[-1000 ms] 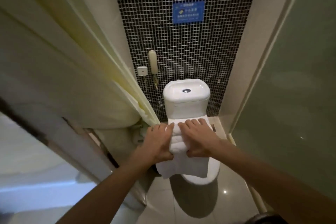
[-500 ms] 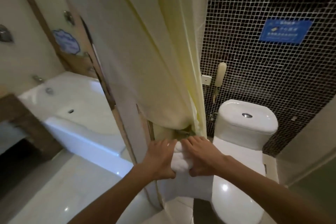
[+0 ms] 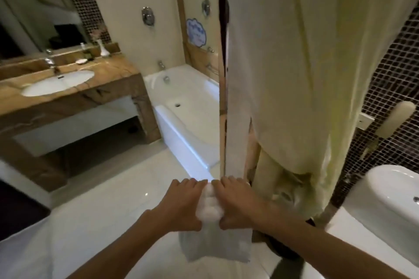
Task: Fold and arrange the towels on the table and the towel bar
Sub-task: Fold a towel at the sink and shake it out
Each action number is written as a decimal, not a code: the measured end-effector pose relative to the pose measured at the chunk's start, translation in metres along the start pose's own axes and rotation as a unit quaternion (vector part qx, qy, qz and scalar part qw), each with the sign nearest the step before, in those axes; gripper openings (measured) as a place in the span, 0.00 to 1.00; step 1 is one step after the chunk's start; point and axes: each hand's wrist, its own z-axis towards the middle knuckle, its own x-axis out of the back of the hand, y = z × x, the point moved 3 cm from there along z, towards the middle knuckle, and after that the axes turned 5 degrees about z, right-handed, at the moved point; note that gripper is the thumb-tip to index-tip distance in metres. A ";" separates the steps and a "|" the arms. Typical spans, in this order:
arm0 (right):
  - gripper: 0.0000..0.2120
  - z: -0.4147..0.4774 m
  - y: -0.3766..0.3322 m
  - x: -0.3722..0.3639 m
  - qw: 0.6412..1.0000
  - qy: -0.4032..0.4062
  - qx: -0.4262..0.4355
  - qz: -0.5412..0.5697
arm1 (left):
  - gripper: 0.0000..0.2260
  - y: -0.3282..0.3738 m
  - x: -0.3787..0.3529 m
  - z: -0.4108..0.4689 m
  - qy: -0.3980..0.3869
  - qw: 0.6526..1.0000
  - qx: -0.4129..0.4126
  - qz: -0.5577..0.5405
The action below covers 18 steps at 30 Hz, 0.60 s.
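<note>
Both hands, the left hand [image 3: 181,205] and the right hand [image 3: 238,204], were clamped on one half-rolled white towel [image 3: 209,210], carried in the air above the floor [image 3: 102,199]. The counter [image 3: 108,70] by the sink [image 3: 57,82] showed no towel, so I judged that the arranging was mostly left.

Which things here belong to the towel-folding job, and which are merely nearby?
Job: white towel, partly rolled; left hand and right hand gripping it.

Nearby: bathtub, sink, shower curtain, toilet, vase.
</note>
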 end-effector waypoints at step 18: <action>0.39 0.239 -0.167 0.003 0.979 0.012 0.204 -0.017 | 0.39 -0.232 -0.012 -0.089 0.011 0.961 0.275 -0.001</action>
